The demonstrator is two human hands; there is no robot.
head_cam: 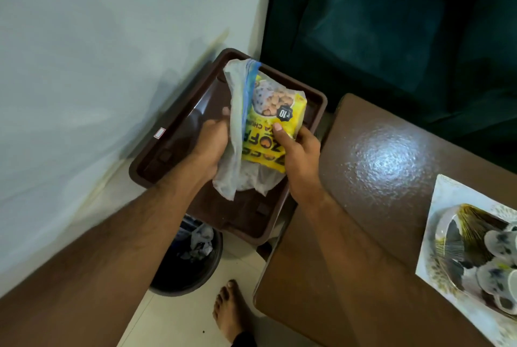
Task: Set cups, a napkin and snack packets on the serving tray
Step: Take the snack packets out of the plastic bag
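Both my hands hold a clear zip bag (237, 128) with yellow snack packets (275, 120) inside, above a brown plastic tray-like top (316, 103). My left hand (208, 148) grips the bag's left side. My right hand (298, 153) pinches the yellow packets, thumb on top. At the far right a white patterned serving tray (444, 206) lies on the brown table (372, 178), carrying a gold-trimmed cup (464, 237) and several speckled cups (500, 243) lying on their sides.
A dark bin (181, 274) with crumpled paper stands on the floor below the brown top. My bare foot (228, 310) is on the pale tiles. A green sofa (391, 24) fills the upper right, a white wall the left.
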